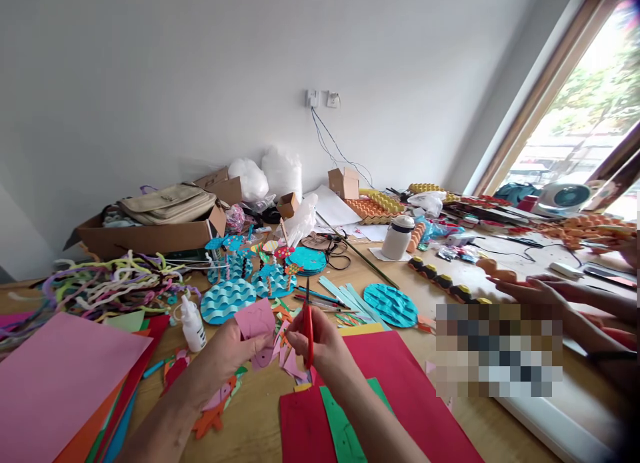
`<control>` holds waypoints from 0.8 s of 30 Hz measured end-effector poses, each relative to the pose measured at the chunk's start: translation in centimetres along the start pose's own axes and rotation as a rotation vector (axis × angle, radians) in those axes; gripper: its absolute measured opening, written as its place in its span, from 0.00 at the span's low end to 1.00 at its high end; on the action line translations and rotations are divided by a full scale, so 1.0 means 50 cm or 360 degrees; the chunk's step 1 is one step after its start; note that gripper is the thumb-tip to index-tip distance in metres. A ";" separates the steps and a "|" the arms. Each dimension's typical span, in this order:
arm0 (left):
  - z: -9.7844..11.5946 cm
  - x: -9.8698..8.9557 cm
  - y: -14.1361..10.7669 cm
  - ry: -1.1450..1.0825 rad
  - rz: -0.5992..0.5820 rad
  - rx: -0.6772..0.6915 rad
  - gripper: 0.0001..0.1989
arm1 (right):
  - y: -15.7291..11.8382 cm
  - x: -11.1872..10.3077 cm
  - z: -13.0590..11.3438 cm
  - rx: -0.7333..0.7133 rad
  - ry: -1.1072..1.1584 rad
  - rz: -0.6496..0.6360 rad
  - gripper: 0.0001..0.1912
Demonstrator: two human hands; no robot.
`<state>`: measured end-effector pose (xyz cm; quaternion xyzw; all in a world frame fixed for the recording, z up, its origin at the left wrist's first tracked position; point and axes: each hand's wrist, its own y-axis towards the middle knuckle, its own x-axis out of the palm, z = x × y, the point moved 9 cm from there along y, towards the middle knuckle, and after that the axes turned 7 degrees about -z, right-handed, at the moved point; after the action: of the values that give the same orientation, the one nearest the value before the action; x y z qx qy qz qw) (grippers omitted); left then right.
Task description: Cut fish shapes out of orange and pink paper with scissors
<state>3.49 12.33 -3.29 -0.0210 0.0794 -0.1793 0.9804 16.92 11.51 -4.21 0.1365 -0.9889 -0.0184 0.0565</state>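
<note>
My left hand pinches a piece of pink paper that has drawn lines on it. Just to its right, my right hand is closed on red-handled scissors, whose blades point up and away from me. A narrow pink strip lies between the two hands. Pink scraps and orange and green cuttings are on the table under and behind the hands. Below my right forearm lie red paper and a green sheet with faint drawn lines.
A white glue bottle stands left of my left hand. Blue wavy discs sit behind. Coloured sheets and pipe cleaners are at left. A white jar stands farther back. Another person's hands are at right.
</note>
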 end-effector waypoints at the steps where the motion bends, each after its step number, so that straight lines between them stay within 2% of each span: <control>1: 0.002 0.007 0.002 0.0004 -0.0049 0.0010 0.06 | 0.004 0.003 -0.017 -0.0021 -0.0021 -0.0027 0.19; 5: 0.009 0.043 0.001 0.0034 -0.0299 0.0018 0.07 | 0.026 0.021 -0.061 -0.0022 -0.0092 -0.0160 0.16; 8: 0.017 0.038 -0.005 0.0033 -0.0300 0.0026 0.03 | 0.040 0.032 -0.079 -0.0020 -0.0064 -0.0233 0.15; 11: 0.030 0.015 -0.016 -0.0083 -0.0153 0.0089 0.07 | 0.044 0.018 -0.094 -0.0113 0.0050 -0.0117 0.14; 13: 0.029 -0.003 -0.027 -0.0369 0.0064 0.0121 0.11 | 0.040 -0.002 -0.101 -0.0220 0.0158 0.0070 0.14; 15: 0.029 -0.002 -0.036 -0.0629 0.0214 0.0238 0.16 | 0.032 -0.020 -0.102 -0.0323 0.0264 0.0264 0.14; 17: 0.030 0.017 -0.038 -0.0681 0.0254 0.0331 0.16 | 0.026 -0.026 -0.096 -0.0396 0.0351 0.0395 0.15; 21: 0.024 0.028 -0.033 -0.0783 0.0525 0.0443 0.21 | 0.024 -0.006 -0.079 -0.0469 0.0468 0.0487 0.15; 24: 0.021 0.018 -0.032 -0.0807 0.0691 0.0432 0.15 | 0.026 0.016 -0.067 -0.0463 0.0519 0.0482 0.15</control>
<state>3.95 10.54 -2.28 0.0830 -0.1882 0.0352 0.9780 16.22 12.46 -0.73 -0.0214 -0.9628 -0.1296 0.2362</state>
